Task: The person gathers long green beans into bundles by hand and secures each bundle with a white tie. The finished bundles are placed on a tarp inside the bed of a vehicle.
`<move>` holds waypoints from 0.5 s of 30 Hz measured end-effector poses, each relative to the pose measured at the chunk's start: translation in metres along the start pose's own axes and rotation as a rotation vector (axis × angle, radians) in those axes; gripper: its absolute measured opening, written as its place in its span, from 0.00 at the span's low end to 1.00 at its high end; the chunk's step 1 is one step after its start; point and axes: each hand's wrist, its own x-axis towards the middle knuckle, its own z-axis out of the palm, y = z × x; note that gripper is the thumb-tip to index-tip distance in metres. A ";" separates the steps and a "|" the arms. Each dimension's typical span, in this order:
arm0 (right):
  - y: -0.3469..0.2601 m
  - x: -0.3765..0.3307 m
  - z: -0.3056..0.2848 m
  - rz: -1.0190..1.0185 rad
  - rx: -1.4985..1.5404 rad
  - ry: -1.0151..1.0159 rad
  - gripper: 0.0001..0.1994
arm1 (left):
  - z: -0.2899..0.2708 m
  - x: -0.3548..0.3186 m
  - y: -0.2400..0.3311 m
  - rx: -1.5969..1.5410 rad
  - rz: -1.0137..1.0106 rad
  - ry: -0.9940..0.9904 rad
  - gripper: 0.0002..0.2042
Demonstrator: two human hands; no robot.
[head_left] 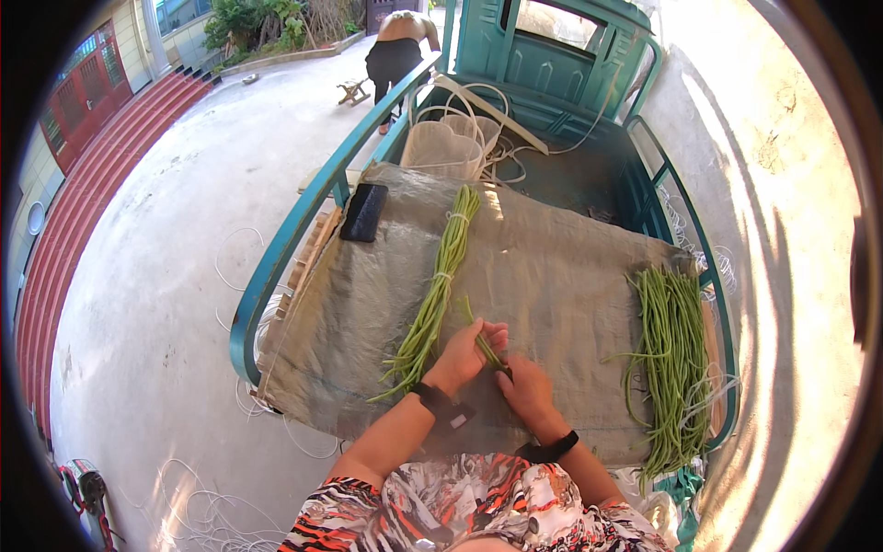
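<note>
Your left hand (467,352) is curled with its fingers pressed together around a few long beans (480,337), thumb on top, at the near middle of the grey woven sheet (552,276). Your right hand (525,385) sits just beside it, touching the lower ends of the same few beans, fingertips pinching them; how firmly, the view does not show. The stalks run up and away from both hands, tips pointing toward the far end of the sheet.

Just left of your left hand lies a tied bundle of long beans (439,290), stretched lengthwise along the sheet, bound with pale ties at more than one place, its loose ends fanning out near your left wrist. Well apart to your right, a loose pile of long beans (670,354) lies along the sheet's right edge.

The sheet covers the bed of a teal cart (303,212). A dark phone (364,212) rests on the far left corner of the sheet. Beyond it sit pale plastic baskets (446,147) and white cord. More white cord lies on the concrete ground at left. Another person (397,55) bends over in the distance.

Black bands on both your wrists.
</note>
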 end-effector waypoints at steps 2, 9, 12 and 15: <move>0.006 0.001 0.005 0.111 0.086 -0.105 0.12 | 0.006 0.001 0.003 -0.059 0.002 -0.033 0.14; 0.018 -0.001 0.015 0.249 0.331 -0.170 0.09 | -0.006 0.009 0.018 -0.079 -0.088 -0.367 0.15; 0.041 -0.006 0.021 0.042 0.437 -0.228 0.09 | 0.024 0.007 0.007 -0.079 -0.152 -0.297 0.16; 0.027 -0.020 -0.007 0.074 0.466 -0.193 0.11 | 0.020 0.005 -0.003 -0.074 -0.139 -0.064 0.17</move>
